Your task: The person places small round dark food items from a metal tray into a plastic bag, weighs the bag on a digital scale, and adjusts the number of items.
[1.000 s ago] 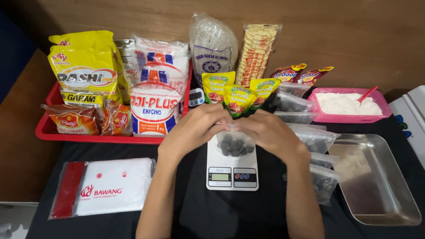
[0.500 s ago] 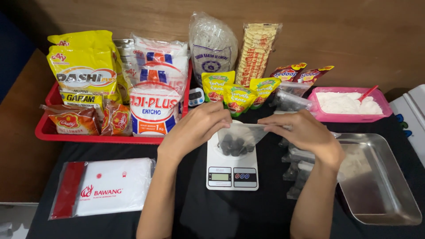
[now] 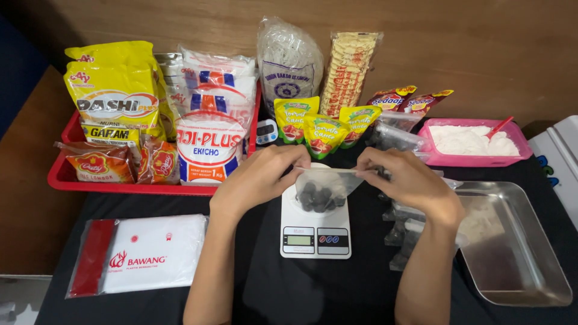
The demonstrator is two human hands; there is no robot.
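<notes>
Partly hidden, the scale (image 3: 315, 232) lies under a clear bag (image 3: 322, 189) pinched by left hand (image 3: 256, 180) and right hand (image 3: 406, 180).

Small clear plastic bag (image 3: 322, 191): top edge stretched flat and level, pinched at its 9 and 3 o'clock corners. Belly sags down, holding a cluster of dark round pieces (image 3: 318, 197). Bag hangs over the white kitchen scale's (image 3: 315, 232) 12 o'clock end.
</notes>
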